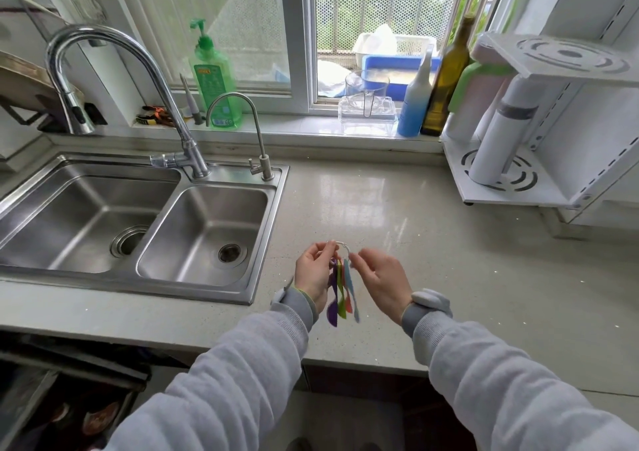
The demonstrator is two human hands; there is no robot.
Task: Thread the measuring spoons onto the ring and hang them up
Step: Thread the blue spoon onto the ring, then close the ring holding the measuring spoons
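Seen from above, two hands meet over a pale, glossy stone bench beside a stainless steel double sink (145, 215). The left hand (313, 274) pinches one side of a small white plastic ring (340, 245) between thumb and fingertips; the right hand (378, 277) pinches the other side, its other fingers loosely curled. Four thin plastic measuring spoons (340, 295), purple, green, orange and blue, dangle from the ring between the hands, clear of the bench. Whether the ring's ends are joined cannot be told. If they are apart, tilting the ring could let a spoon slide off and drop, perhaps into the sink. No hook for hanging is visible.
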